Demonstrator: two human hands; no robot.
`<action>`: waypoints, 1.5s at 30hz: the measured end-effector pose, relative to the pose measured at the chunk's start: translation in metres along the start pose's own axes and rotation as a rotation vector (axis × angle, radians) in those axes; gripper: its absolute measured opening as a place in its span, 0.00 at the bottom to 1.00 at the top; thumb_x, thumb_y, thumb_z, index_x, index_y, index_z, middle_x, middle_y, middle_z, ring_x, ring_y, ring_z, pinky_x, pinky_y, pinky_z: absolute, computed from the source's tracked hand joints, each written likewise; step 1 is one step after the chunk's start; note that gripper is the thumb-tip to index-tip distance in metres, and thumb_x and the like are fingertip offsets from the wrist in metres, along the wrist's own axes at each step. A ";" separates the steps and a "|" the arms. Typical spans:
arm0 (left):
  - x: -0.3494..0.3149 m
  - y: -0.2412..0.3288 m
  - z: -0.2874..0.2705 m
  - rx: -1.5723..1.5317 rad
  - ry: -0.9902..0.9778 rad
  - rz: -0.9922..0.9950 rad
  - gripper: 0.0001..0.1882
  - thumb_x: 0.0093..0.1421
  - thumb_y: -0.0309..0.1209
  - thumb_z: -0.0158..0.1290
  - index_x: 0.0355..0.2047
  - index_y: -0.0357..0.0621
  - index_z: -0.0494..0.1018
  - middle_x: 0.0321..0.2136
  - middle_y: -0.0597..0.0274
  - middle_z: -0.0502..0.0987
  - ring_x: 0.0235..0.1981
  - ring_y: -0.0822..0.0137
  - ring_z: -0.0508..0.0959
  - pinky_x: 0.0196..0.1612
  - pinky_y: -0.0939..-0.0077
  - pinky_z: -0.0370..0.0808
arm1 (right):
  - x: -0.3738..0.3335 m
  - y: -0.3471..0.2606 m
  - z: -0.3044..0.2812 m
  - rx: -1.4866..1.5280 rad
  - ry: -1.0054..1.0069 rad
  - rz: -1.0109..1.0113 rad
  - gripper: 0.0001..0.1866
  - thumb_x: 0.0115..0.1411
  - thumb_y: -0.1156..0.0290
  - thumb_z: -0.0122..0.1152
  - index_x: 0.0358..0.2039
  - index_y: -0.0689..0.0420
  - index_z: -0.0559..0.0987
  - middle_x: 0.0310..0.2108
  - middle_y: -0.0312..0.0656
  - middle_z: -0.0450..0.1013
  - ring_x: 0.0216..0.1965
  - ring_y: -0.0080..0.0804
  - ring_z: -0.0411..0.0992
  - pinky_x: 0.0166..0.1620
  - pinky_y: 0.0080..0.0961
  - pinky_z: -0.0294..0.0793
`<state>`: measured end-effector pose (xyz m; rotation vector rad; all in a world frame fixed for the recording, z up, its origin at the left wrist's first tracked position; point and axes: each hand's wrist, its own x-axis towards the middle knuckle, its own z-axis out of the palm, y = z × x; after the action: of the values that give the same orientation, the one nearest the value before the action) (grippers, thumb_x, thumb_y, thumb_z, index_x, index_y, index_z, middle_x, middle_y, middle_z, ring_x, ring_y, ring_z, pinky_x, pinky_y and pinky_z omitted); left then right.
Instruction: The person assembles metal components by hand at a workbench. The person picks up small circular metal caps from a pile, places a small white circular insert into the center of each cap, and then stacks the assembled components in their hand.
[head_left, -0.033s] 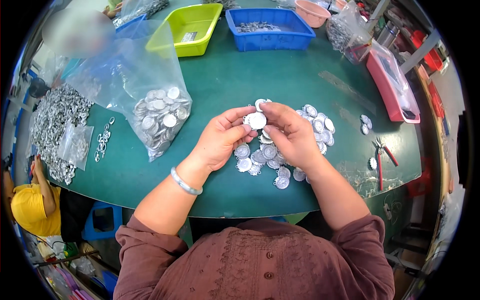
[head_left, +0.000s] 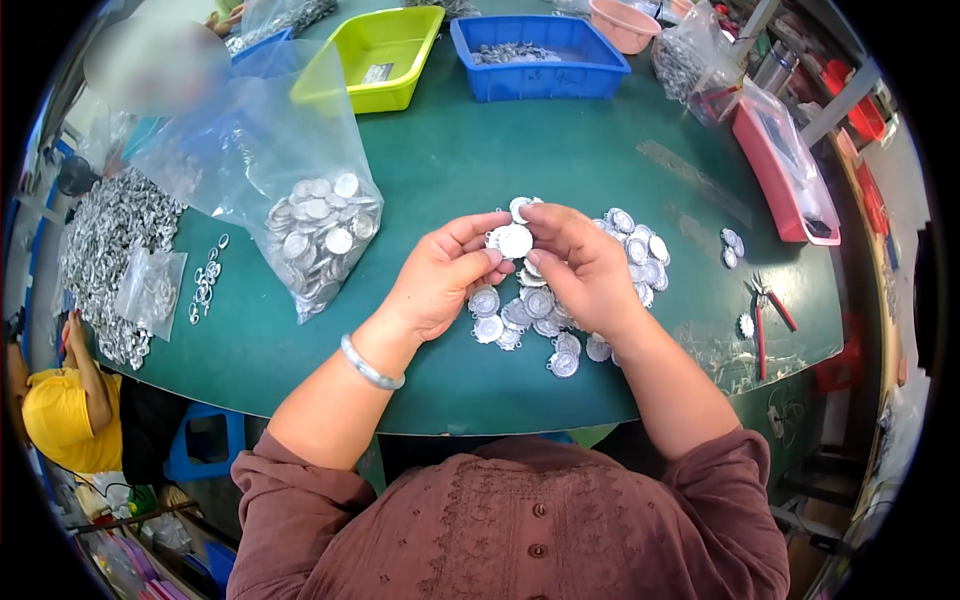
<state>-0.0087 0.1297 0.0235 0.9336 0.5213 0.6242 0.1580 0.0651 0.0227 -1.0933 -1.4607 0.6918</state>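
Between my two hands are silver disc-shaped medallions with small loops at the rim. My left hand (head_left: 440,275) pinches one medallion (head_left: 514,241) between thumb and fingers, its plain bright face up. Just beyond it, the fingertips of my right hand (head_left: 580,265) grip another medallion (head_left: 520,208). Whether the two are joined is hidden by my fingers. Under and around my hands lies a loose pile of similar medallions (head_left: 537,302), spreading right to a second cluster (head_left: 640,250). A clear plastic bag (head_left: 345,130) full of silver discs (head_left: 318,225) stands left of my left hand.
Red-handled pliers (head_left: 762,310) and a few medallions (head_left: 731,245) lie to the right, near a pink tray (head_left: 770,170). Silver links (head_left: 115,240) heap at the left. A yellow-green tray (head_left: 400,95) and blue tray (head_left: 540,85) stand at the back. A person in yellow (head_left: 70,420) sits at left.
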 end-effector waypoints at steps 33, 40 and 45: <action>-0.001 0.002 0.004 0.135 -0.051 0.098 0.24 0.52 0.19 0.49 0.52 0.33 0.61 0.40 0.58 0.72 0.38 0.74 0.72 0.42 0.82 0.69 | 0.007 -0.011 -0.013 0.651 0.076 0.595 0.11 0.54 0.80 0.51 0.40 0.66 0.70 0.33 0.44 0.71 0.29 0.27 0.73 0.34 0.22 0.76; 0.000 -0.002 0.005 0.135 -0.058 0.121 0.24 0.53 0.20 0.50 0.51 0.34 0.62 0.39 0.60 0.72 0.36 0.75 0.72 0.39 0.84 0.69 | 0.007 -0.012 -0.010 0.611 0.052 0.590 0.12 0.54 0.80 0.51 0.40 0.67 0.70 0.32 0.44 0.71 0.29 0.28 0.73 0.33 0.21 0.75; 0.003 -0.001 -0.008 0.040 0.066 -0.013 0.16 0.56 0.24 0.49 0.46 0.38 0.66 0.30 0.68 0.72 0.29 0.77 0.72 0.30 0.86 0.67 | 0.010 -0.012 -0.016 0.433 0.014 0.491 0.11 0.55 0.79 0.51 0.40 0.66 0.71 0.31 0.42 0.73 0.29 0.25 0.72 0.33 0.18 0.72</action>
<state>-0.0115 0.1362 0.0179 0.9492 0.5999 0.6362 0.1706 0.0667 0.0410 -1.1106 -0.9625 1.2758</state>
